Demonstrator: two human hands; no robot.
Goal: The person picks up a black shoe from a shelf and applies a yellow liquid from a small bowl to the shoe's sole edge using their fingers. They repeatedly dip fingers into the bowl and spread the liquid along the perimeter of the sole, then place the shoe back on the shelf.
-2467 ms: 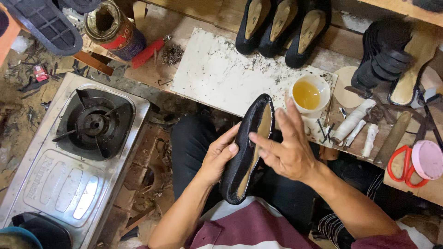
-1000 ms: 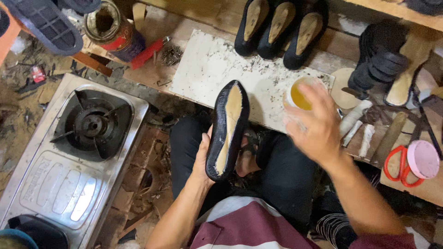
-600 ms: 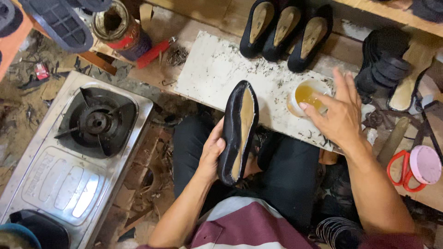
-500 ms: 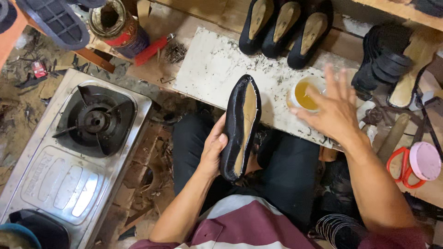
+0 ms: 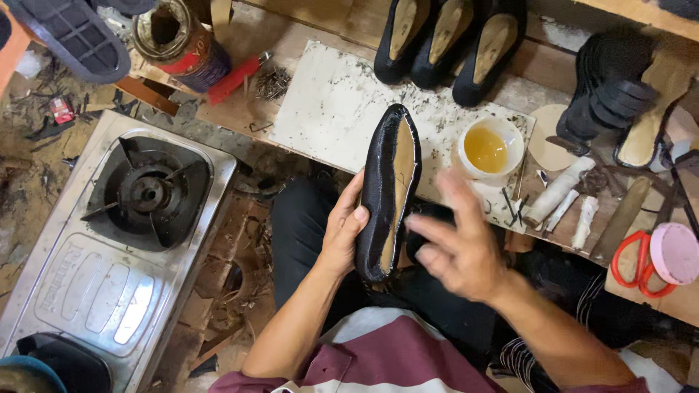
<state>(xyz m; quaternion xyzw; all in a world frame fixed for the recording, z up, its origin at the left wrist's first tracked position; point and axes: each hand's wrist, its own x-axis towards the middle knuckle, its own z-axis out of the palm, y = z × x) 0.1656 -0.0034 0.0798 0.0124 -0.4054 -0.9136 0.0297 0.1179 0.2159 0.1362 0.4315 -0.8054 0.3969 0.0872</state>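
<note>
Left hand (image 5: pixel 342 233) is gripping a black shoe (image 5: pixel 388 191) from the side, fingers wrapped round its edge, thumb on the near rim, holding it sole-up over the lap with the tan insole board facing the camera and the toe pointing away toward the table (image 5: pixel 240 109). Right hand (image 5: pixel 459 247) is hovering just beside the shoe on its right, fingers spread open and holding nothing, slightly blurred. The shoe is sitting in front of a stained white board (image 5: pixel 328 109) lying on the table. A small white cup of yellow glue (image 5: pixel 488 148) is standing at the board's right end, near the right hand but apart from it. Three more black shoes (image 5: pixel 451 40) are lining up at the back edge, soles up. A rusty tin can (image 5: pixel 178 40) and a red tool (image 5: pixel 234 78) are lying at the far left of the table. Red-handled scissors (image 5: pixel 630 258) and a pink round lid (image 5: pixel 673 253) are lying at the right, a stack of black soles (image 5: pixel 611 94) behind them. A gas stove (image 5: pixel 116 233) is standing on the floor to the left, well apart from both hands.
</note>
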